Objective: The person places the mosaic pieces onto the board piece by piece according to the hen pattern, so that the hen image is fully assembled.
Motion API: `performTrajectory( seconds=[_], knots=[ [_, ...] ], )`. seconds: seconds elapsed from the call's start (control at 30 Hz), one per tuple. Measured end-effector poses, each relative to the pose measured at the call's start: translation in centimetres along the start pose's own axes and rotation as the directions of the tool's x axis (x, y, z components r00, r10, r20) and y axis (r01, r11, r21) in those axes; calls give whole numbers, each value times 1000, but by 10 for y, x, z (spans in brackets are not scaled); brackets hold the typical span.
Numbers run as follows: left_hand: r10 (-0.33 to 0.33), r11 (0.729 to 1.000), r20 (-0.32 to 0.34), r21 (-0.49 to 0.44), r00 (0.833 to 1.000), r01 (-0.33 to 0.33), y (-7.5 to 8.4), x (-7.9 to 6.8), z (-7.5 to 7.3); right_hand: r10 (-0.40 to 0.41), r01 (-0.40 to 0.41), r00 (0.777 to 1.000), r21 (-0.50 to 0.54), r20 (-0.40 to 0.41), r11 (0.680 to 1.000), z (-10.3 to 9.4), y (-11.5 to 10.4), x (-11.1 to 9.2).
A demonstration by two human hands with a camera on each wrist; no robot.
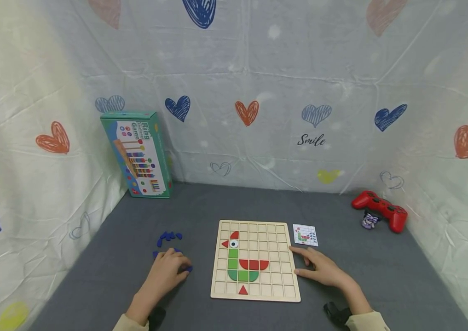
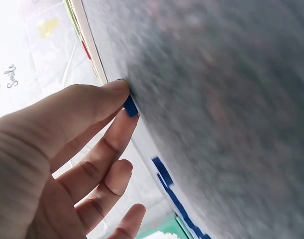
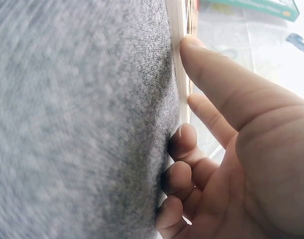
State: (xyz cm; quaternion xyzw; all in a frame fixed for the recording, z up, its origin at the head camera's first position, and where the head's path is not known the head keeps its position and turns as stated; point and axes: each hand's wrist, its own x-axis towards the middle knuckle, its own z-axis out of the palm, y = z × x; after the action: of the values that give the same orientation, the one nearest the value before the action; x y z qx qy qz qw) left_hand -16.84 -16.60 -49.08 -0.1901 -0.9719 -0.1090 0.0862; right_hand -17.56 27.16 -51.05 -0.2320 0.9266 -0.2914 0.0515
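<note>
Plainly, the blue piece, in the lower left of the head view, slants down to the right in the left wrist view, its long axis partly hidden by the thumb. The left hand pinches it between thumb and fingertips, outer fingers spread. The right hand sets thumb and index finger, well apart, against the right edge of the pale, gridded, wood-like board, lower centre, on grey, textured cloth.

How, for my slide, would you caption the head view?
Left hand pinches a blue piece; right hand touches the wooden board.
</note>
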Motion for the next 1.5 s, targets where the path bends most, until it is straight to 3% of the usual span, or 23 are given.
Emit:
performTrajectory(
  seconds=[0.5, 0.73, 1.03, 1.3, 1.5],
  knots=[
    [112, 992, -43, -51, 993, -114, 35, 26, 16, -32, 32, 999, 5, -16, 999, 0, -1, 0],
    [164, 982, -18, -92, 986, -165, 50, 40, 22, -33, 33, 999, 19, 1, 999, -1, -1, 0],
    [206, 966, -5, -161, 979, -204, 68, 59, 25, -32, 28, 999, 93, 37, 995, -4, 1, 1],
    [263, 954, -16, -148, 965, -262, 79, 73, 32, -35, 26, 998, 154, 59, 988, -5, 4, 6],
    [255, 953, 23, -172, 967, -248, 92, 80, 31, -18, -3, 995, 205, 100, 979, -10, 2, 8]
  ],
)
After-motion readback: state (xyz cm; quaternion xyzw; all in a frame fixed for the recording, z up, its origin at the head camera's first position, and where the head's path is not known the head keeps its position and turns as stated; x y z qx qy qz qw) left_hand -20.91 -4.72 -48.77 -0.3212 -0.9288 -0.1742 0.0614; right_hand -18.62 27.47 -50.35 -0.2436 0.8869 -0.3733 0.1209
